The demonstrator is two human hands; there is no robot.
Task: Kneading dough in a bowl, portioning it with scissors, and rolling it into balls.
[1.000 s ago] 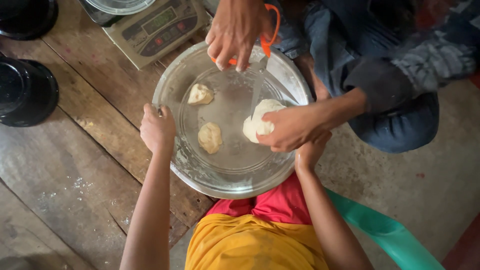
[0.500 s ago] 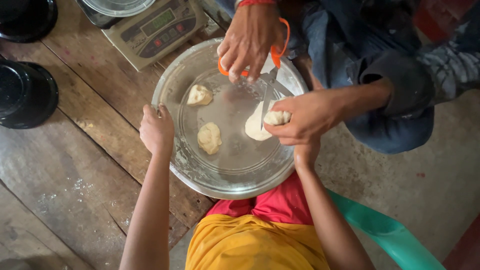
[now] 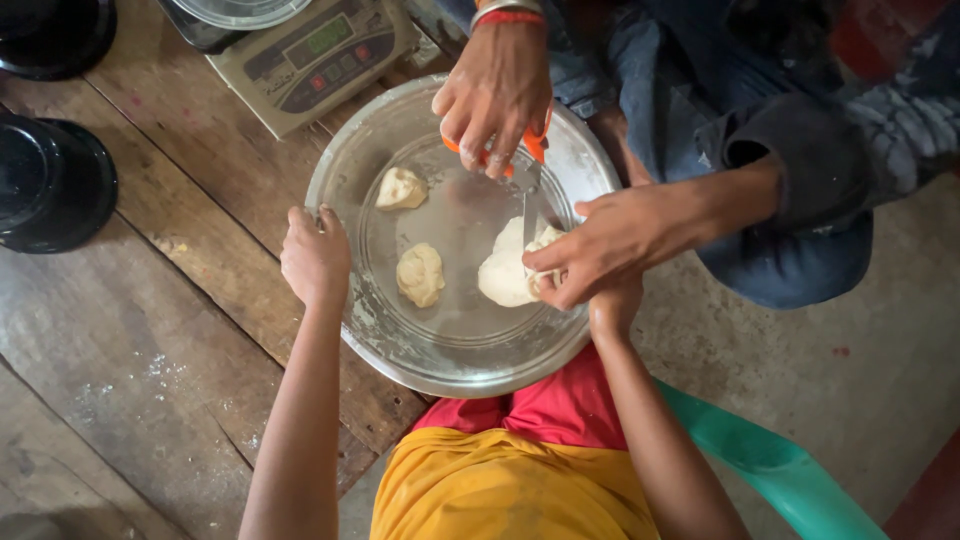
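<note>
The left hand (image 3: pixel 315 255) is curled over the left rim of the wide round metal bowl (image 3: pixel 400 345), fingers hooked inside the edge and thumb outside, pinching the rim. The right hand (image 3: pixel 612 310) sits at the opposite rim, mostly covered from above, so I cannot tell how its fingers are set.

Just over it, a co-worker's near hand (image 3: pixel 610 240) pinches the large pale lump of dough (image 3: pixel 500 275), which lies on the bowl's floor at its right side. The co-worker's far hand (image 3: pixel 495 90) brings an orange-handled blade (image 3: pixel 530 180) down onto that lump (the blade tip is lost against the dough).

Holding well here seems to mean bracing both rims evenly so the bowl neither tips nor slides under the blade's push, with the right-hand fingers kept below the rim, clear of the edge.

Two small pale dough pieces (image 3: pixel 420 275) lie apart on the left. A beige digital scale (image 3: pixel 320 55) stands beyond the bowl on the worn wooden planks (image 3: pixel 150 330).
</note>
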